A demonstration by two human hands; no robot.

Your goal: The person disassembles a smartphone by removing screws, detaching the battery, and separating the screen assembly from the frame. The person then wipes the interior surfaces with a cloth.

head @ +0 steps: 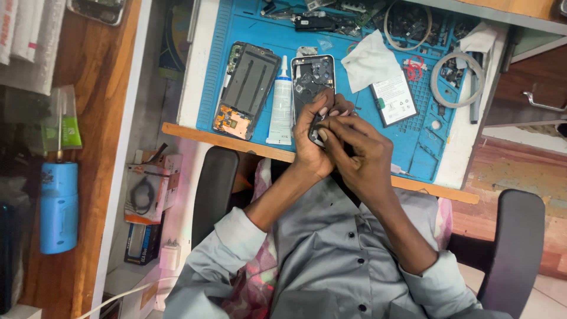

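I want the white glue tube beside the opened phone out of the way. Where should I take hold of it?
Grip the white glue tube across its wide lower body, coming from above. It lies flat on the blue mat, nozzle pointing away, with phone frames close on both sides.

A white table (pixel 189 71) with a wooden front edge carried a blue work mat (pixel 425 147). To its left stood a wooden shelf (pixel 106 118); along the far right edge ran a wooden drawer with a metal handle (pixel 540 103). 2 black chair armrests (pixel 511 248) flanked the seat. Reddish floor (pixel 520 171) showed lower right, under even light.
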